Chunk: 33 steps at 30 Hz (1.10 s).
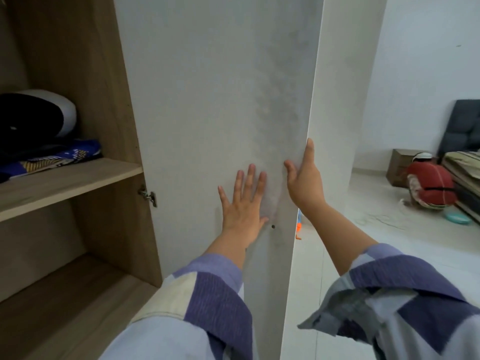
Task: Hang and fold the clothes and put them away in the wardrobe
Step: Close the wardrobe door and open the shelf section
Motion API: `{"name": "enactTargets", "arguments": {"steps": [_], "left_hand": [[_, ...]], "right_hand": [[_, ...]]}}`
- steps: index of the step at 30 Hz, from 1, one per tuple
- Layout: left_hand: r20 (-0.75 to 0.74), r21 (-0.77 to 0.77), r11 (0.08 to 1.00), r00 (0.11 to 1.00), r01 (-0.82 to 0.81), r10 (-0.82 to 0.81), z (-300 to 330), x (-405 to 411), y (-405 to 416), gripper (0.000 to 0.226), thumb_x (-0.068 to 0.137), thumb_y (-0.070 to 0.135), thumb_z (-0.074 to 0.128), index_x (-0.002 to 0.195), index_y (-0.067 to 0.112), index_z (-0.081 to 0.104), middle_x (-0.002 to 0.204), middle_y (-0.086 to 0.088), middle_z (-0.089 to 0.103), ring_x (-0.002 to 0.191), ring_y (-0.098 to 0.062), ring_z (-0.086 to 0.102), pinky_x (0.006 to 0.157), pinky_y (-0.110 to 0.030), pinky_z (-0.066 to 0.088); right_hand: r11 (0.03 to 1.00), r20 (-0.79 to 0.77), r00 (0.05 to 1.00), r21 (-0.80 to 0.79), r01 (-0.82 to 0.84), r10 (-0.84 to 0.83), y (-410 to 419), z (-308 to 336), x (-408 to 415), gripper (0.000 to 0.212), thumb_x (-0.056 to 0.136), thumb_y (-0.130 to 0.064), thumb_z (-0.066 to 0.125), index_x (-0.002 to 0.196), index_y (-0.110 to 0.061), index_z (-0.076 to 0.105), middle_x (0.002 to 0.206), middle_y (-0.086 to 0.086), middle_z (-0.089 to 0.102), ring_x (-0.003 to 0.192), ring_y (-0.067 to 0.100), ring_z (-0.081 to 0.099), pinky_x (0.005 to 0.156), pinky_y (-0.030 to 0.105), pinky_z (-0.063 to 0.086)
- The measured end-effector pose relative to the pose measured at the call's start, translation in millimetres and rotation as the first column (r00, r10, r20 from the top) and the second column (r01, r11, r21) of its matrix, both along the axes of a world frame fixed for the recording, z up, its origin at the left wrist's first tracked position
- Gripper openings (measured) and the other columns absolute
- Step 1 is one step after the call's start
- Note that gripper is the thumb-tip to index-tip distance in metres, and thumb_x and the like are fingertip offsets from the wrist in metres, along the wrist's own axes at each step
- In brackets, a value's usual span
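White wardrobe door (207,100): left hand (242,203) spread flat, right hand (304,183) gripping its edge.

Pretty soft, even daylight here, brightest on the right where the white wall (420,74) and floor (363,242) nearly wash out. The wardrobe (78,74) interior on the left sits dimmer, and the dark bundle on its shelf (65,178) loses almost all detail. No hard shadows or glare. Wide-angle bend is obvious: the door (207,100) edges lean and fan out. The sleeves (389,294) at the bottom look smeared, probably motion blur, and the whole frame is a bit soft.
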State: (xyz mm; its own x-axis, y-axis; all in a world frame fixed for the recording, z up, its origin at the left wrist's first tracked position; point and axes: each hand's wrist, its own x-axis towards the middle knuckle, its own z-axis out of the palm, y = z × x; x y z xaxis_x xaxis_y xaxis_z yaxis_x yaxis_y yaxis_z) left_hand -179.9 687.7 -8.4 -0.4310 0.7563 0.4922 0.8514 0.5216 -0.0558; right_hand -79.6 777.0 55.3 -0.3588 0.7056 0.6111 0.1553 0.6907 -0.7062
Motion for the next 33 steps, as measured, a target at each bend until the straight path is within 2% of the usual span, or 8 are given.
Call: {"name": "enactTargets", "arguments": {"steps": [4,7,9,12,16,20,27,33], "left_hand": [[-0.046,-0.026,1.0,0.999,-0.01,0.009,10,-11,-27,0.101,0.089,0.053,0.051,0.134,0.028,-0.036,0.154,0.002,-0.032,0.145,-0.022,-0.02,0.109,-0.064,-0.003],[-0.029,-0.028,0.996,0.997,-0.079,0.078,20,-26,-58,0.099,0.091,0.05,0.049,0.135,0.027,-0.037,0.155,0.002,-0.03,0.145,-0.021,-0.02,0.11,-0.064,-0.004],[-0.043,-0.054,0.99,0.99,-0.134,0.131,21,-31,-81,0.093,0.094,0.047,0.044,0.14,0.024,-0.034,0.156,0.0,-0.027,0.145,-0.021,-0.021,0.11,-0.062,-0.005],[-0.046,-0.084,0.975,0.978,-0.205,0.202,23,-33,-118,0.08,0.097,0.037,0.04,0.149,0.019,-0.019,0.16,-0.002,-0.014,0.146,-0.019,-0.015,0.113,-0.058,-0.004],[-0.004,-0.07,0.96,0.962,-0.271,0.272,19,-38,-169,0.07,0.096,0.027,0.043,0.153,0.019,0.004,0.161,-0.001,0.001,0.147,-0.018,-0.008,0.114,-0.055,-0.004],[0.049,-0.093,0.895,0.896,-0.437,0.442,3,-39,-220,0.071,0.094,0.025,0.045,0.152,0.022,0.004,0.161,0.002,0.005,0.148,-0.016,-0.006,0.115,-0.055,-0.003],[0.189,-0.178,0.588,0.559,-0.789,0.807,-47,-11,-309,0.079,0.092,0.029,0.05,0.152,0.019,-0.001,0.16,0.002,0.006,0.148,-0.017,-0.005,0.116,-0.055,-0.001],[0.296,-0.273,0.26,0.176,-0.926,0.939,-98,81,-373,0.073,0.094,0.026,0.045,0.152,0.019,0.002,0.159,0.003,0.008,0.148,-0.018,-0.004,0.115,-0.055,0.0]], "right_hand": [[0.997,0.022,0.999,0.061,0.042,-0.043,-8,0,8,0.079,0.091,-0.022,0.055,0.152,-0.022,0.006,0.143,0.008,0.043,0.124,0.03,0.048,0.099,0.035,0.039],[0.915,0.045,0.941,0.255,0.313,-0.335,-32,-6,12,0.084,0.087,-0.025,0.06,0.152,-0.02,0.007,0.154,0.008,0.022,0.136,0.03,0.028,0.112,0.041,0.025],[0.841,0.059,0.923,0.437,0.319,-0.38,-54,-14,8,0.084,0.083,-0.028,0.061,0.151,-0.015,0.015,0.156,0.01,0.021,0.141,0.03,0.02,0.116,0.044,0.014],[0.808,0.216,0.93,0.576,0.125,-0.298,-84,-36,-8,0.079,0.084,-0.031,0.062,0.15,-0.013,0.023,0.155,0.013,0.025,0.143,0.031,0.019,0.117,0.049,0.009],[0.858,0.598,0.793,0.462,-0.224,-0.115,-121,-63,-33,0.07,0.097,-0.042,0.04,0.153,-0.021,0.004,0.161,0.008,0.0,0.148,0.026,-0.005,0.119,0.049,-0.004],[0.821,0.753,0.656,0.339,-0.46,0.056,-149,-84,-69,0.064,0.099,-0.044,0.032,0.152,-0.026,0.003,0.161,0.005,-0.002,0.148,0.024,-0.007,0.119,0.049,-0.001],[0.521,0.815,0.375,0.107,-0.847,0.442,-206,-123,-126,0.052,0.098,-0.034,0.042,0.147,-0.02,0.03,0.15,0.006,0.035,0.138,0.027,0.029,0.109,0.042,0.034],[0.133,0.844,0.082,0.013,-0.991,0.529,-291,-162,-122,0.04,0.099,-0.027,0.042,0.138,-0.016,0.045,0.14,0.009,0.048,0.128,0.029,0.042,0.102,0.038,0.04]]}}
